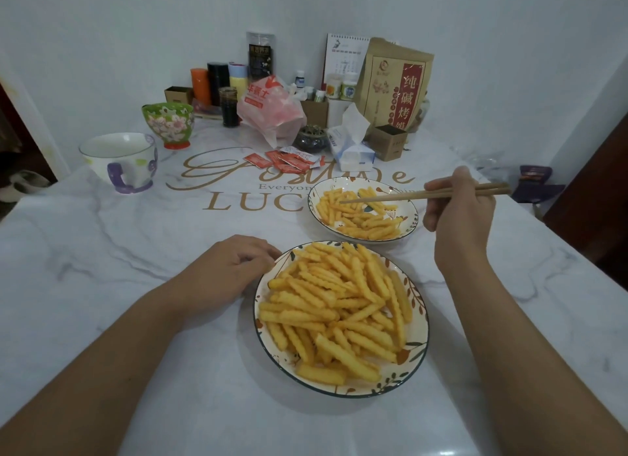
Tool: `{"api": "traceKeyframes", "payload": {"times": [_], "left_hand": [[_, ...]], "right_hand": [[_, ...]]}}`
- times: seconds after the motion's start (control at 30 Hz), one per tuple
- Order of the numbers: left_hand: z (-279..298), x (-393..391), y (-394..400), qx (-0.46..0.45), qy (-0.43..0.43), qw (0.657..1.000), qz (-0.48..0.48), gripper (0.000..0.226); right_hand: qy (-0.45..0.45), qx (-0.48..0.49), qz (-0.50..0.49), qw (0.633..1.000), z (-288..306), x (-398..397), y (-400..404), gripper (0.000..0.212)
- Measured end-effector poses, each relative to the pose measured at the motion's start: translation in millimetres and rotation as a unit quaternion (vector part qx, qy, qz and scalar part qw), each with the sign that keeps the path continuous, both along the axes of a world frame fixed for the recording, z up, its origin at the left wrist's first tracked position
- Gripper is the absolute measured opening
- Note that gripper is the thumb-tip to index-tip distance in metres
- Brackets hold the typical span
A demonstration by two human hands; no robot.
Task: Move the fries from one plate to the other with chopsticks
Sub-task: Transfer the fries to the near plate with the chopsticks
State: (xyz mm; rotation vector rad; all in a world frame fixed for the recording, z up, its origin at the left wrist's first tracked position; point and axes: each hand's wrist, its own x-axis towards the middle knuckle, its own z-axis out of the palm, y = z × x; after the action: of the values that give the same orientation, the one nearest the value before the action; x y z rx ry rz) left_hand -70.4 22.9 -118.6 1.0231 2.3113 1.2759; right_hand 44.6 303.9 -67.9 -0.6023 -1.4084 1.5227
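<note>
The near plate point(268, 287) is heaped with fries point(336, 302); fewer fries lie in the far plate point(409, 214). Which plate is being filled cannot be told. Chopsticks point(407, 195) are held by the right hand point(458, 204) over the far plate, seemingly empty. The left hand point(231, 265), loosely curled, touches the near plate's rim.

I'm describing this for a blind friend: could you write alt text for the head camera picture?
A person's right hand holds chopsticks with their tips over the far plate of crinkle fries, while the left hand rests at the rim of the fuller near plate on a white marble-look table.
</note>
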Motion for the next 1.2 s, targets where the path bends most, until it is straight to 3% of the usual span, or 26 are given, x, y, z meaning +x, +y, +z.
{"api": "traceKeyframes", "payload": {"times": [0.13, 0.33, 0.53, 0.8, 1.03, 1.2], "left_hand": [[2, 2, 0, 0.006, 0.001, 1.0, -0.002, 0.037], [10, 7, 0, 0.018, -0.003, 0.999, -0.029, 0.058], [10, 7, 1, 0.022, -0.006, 0.999, -0.026, 0.059], [10, 6, -1, 0.009, 0.011, 1.0, -0.019, 0.048], [6, 9, 0, 0.024, -0.022, 0.999, 0.003, 0.04], [5, 6, 1, 0.008, -0.004, 1.0, 0.013, 0.033]], "right_hand": [[-0.047, 0.075, 0.059, 0.994, 6, -12, -1, 0.036], [-0.2, 0.219, 0.114, 0.948, 35, -49, -4, 0.025], [-0.272, 0.104, 0.151, 0.945, 68, -86, 5, 0.024], [-0.212, 0.109, 0.102, 0.966, 50, -70, 8, 0.029], [-0.11, -0.022, 0.055, 0.992, 46, -24, 23, 0.036], [-0.032, -0.092, 0.118, 0.988, 50, 20, 30, 0.044]]}}
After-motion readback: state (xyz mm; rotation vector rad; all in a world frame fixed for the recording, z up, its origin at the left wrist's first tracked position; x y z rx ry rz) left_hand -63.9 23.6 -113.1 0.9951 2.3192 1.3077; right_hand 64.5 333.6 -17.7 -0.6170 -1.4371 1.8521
